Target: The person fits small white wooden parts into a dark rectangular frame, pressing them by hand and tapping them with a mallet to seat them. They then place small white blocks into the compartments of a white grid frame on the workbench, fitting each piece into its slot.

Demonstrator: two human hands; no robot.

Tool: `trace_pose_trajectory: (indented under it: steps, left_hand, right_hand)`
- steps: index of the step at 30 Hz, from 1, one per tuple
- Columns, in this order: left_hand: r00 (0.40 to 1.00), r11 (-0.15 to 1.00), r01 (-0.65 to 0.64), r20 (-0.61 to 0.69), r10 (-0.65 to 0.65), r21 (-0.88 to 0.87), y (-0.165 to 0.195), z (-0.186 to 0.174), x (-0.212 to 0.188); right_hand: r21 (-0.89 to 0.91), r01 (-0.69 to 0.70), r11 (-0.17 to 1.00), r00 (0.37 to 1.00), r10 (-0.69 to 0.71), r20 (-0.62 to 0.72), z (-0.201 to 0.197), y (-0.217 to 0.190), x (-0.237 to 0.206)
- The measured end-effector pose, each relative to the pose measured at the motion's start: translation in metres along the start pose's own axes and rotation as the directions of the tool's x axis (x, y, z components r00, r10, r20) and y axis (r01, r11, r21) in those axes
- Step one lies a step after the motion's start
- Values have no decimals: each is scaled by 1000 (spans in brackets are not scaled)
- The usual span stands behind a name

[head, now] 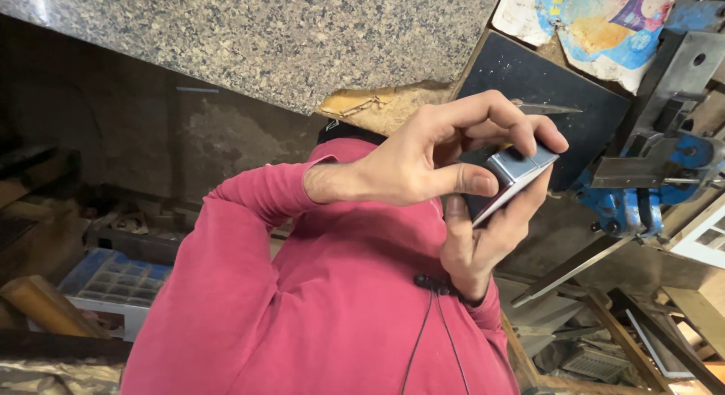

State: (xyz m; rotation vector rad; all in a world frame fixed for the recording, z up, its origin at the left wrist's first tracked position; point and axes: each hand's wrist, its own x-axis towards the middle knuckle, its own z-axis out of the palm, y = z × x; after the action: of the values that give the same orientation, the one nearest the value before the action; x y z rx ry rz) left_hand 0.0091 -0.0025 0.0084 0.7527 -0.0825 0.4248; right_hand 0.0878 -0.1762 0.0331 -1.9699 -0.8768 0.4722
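Small grey metal piece (517,172) pinched between left hand (423,161), right hand (483,236) fingertips

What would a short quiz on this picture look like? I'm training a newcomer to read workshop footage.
1. True or false: only one hand holds the small grey metal piece.
2. What colour is the vice at the picture's right edge? A red, B blue, C green.
3. Which hand grips the metal piece from above in the picture?

Key
1. False: the left hand and the right hand both grip it.
2. B.
3. The left hand; the right hand holds it from below.
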Motion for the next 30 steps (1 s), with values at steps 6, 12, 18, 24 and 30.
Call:
trace_pose_trajectory:
  steps: [6, 12, 18, 24, 30]
  left_hand:
    - [989, 908, -67, -91, 114, 415, 8, 8, 2]
    - [986, 846, 6, -143, 84, 533, -5, -4, -2]
    - [943, 982, 155, -311, -115, 108, -32, -29, 8]
    - [918, 964, 202, -375, -125, 171, -16, -111, 47]
    - [934, 888, 305, -289, -209, 344, 20, -216, 121]
  right_hand:
    - [406, -185, 895, 982, 153, 110, -1, 11, 6]
    - [546, -253, 799, 966, 175, 191, 9, 12, 25]
    - [402, -167, 900, 979, 102, 177, 27, 8, 55]
    - [-32, -172, 985, 984, 173, 49, 14, 81, 86]
    - [-720, -132, 682, 981, 194, 4, -24, 195, 60]
